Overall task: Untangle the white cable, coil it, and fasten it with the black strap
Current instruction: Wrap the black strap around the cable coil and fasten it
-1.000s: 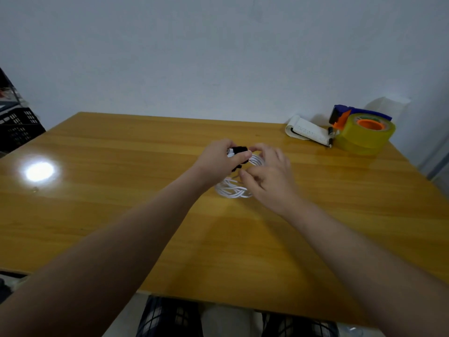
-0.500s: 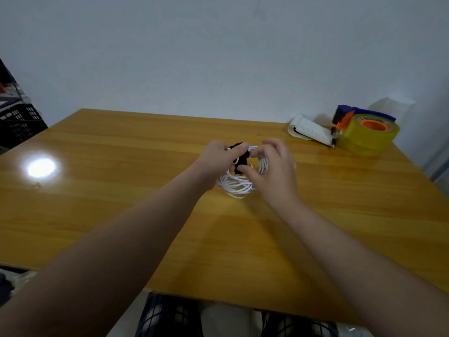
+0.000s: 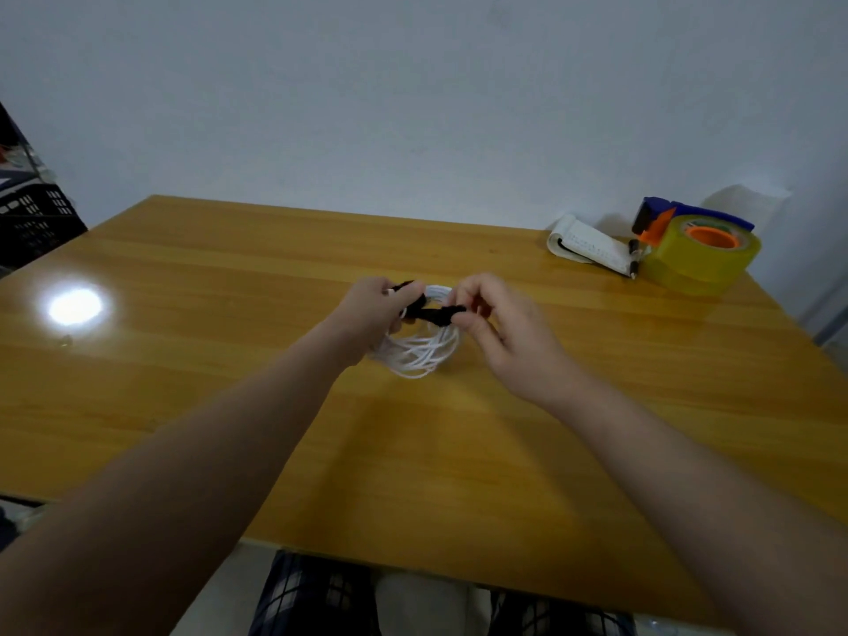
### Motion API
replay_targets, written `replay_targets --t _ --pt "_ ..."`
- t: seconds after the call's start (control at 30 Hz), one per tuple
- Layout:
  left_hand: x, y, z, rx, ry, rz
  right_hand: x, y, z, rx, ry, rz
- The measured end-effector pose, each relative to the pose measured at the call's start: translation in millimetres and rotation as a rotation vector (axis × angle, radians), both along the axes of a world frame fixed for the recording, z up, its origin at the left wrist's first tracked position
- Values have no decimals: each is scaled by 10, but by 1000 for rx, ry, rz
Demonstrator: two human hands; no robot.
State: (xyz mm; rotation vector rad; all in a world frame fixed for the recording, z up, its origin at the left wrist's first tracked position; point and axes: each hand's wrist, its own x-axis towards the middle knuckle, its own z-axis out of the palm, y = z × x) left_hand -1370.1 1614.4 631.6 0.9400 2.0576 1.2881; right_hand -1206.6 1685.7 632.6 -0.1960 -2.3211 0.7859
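Note:
The white cable [image 3: 424, 353] is wound into a loose coil, held just above the middle of the wooden table [image 3: 229, 360]. My left hand [image 3: 369, 314] grips the coil's left side, with one end of the black strap [image 3: 433, 313] under its fingers. The strap runs rightward across the top of the coil. My right hand [image 3: 500, 332] pinches the strap's free end between thumb and forefinger. The coil's far side is partly hidden behind my fingers.
At the table's back right corner lie a white notepad [image 3: 589, 247] with a pen [image 3: 633, 261] and a yellow tape roll in a blue and orange dispenser [image 3: 700, 250]. A dark crate [image 3: 32, 218] stands off the left edge. Lamp glare [image 3: 73, 306] marks the left tabletop.
My right hand has drawn the strap's free end out to the right, so the strap now stretches across the coil. The coil hangs lower and looser than before.

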Motion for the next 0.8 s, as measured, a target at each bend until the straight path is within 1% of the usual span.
replay_targets --t 0.03,0.1,0.13,0.17,0.23,0.37,0.47,0.53,0.6,0.7,0.8 --pt "30 7 -9 12 48 -48 -21 -11 49 -115 24 13" --pt "144 44 -12 63 109 -160 -109 18 151 -360 160 -2" --pt "197 61 -8 90 121 -204 -143 55 201 -452 235 -30" --pt "239 60 11 119 124 -232 -160 110 248 -502 294 -75" --pt "246 35 47 156 133 -257 -153 225 313 -516 338 -180" --pt "247 -65 98 174 182 -344 -160 355 331 -503 319 -341" --pt "322 -120 155 234 210 -402 -176 423 329 -618 340 -379" --pt "346 -121 172 261 227 -412 -168 468 312 -715 320 -351" --pt "361 -128 182 281 194 -391 -166 476 274 -792 243 -266" --pt "344 -158 196 335 27 -335 -149 405 276 -843 91 -155" --pt "297 -157 210 391 -140 -234 -80 372 295 -823 -74 -18"
